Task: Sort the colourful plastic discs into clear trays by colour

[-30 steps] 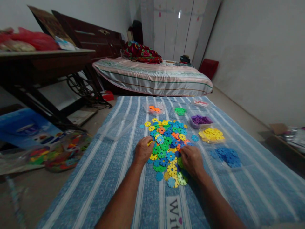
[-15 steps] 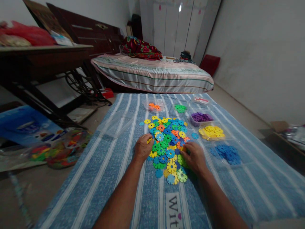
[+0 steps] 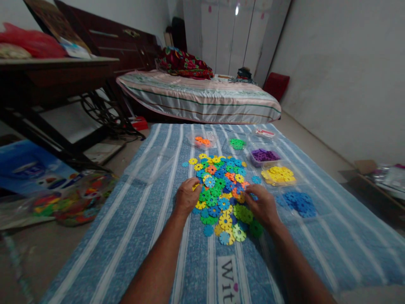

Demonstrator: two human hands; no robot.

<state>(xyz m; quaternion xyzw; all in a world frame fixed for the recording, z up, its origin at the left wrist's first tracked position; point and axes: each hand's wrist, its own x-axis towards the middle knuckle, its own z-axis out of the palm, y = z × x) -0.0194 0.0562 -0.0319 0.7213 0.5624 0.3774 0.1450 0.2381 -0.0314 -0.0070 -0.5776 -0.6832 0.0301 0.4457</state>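
A heap of notched plastic discs (image 3: 218, 196) in yellow, green, blue and orange lies on a blue striped cloth (image 3: 139, 236). At its left edge is my left hand (image 3: 187, 196), its fingers closed on a yellow disc (image 3: 195, 186). My right hand (image 3: 262, 205) bends over the right edge, thumb and fingertips pinched together among the discs. What sits in that pinch, if anything, is too small to make out. Green discs (image 3: 243, 214) lie just below the right fingers.
Clear containers hold sorted discs: orange (image 3: 202, 142), green (image 3: 237, 144), purple (image 3: 265, 155), yellow (image 3: 279, 175) and blue (image 3: 299, 203). A clear plastic tray or lid (image 3: 152, 164) lies left of the heap. A bed (image 3: 202, 99) stands beyond the table.
My right hand has shifted slightly up and to the right, uncovering green discs beneath it. My left hand stays at the heap's left edge with the yellow disc. The whole view has moved slightly.
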